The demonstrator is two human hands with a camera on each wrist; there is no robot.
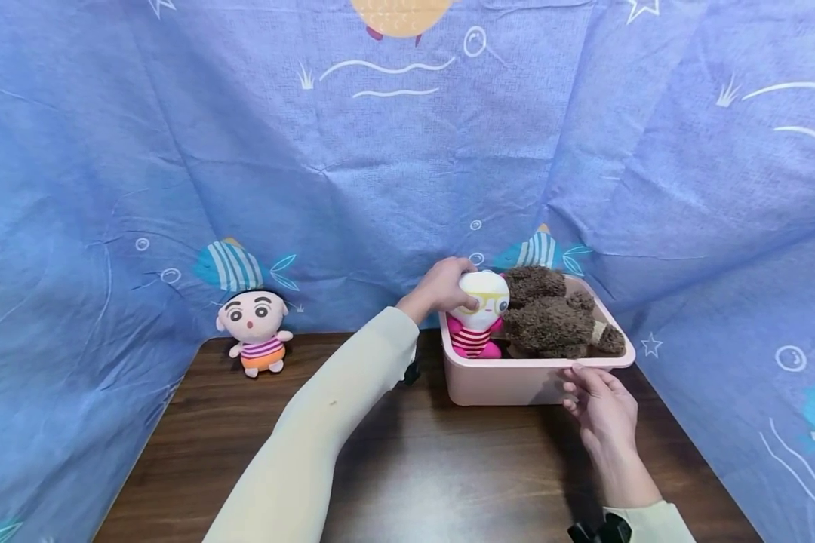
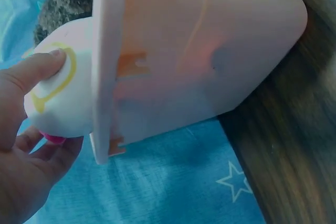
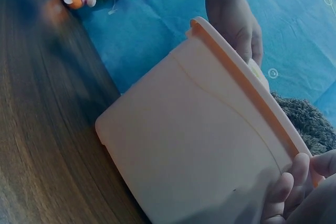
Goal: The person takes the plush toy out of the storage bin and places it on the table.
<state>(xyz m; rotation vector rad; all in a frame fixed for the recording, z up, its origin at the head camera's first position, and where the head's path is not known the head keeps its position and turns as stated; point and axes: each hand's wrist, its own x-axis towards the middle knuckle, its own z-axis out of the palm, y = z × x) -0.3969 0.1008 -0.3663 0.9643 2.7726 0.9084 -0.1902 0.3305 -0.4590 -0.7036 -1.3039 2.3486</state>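
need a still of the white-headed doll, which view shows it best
The head view: the white-headed doll shows its face and striped body, though the left hand covers part of its head. Left wrist shows mainly its head, the bin hiding most of the body; right wrist, only a sliver.

- Toward 8 o'clock in the head view, a thick-browed boy plush doll [image 1: 253, 328] in striped top and orange shorts is set upright.
- At 6 o'clock, a dark wood-grain tabletop [image 1: 441, 479] is seen.
- From 9 through 12 to 3 o'clock, a blue printed backdrop cloth [image 1: 244, 151] is hung.
- Striped fish prints [image 1: 234, 265] are shown at 9 and 3 o'clock, white wavy lines [image 1: 389, 69] at 12.
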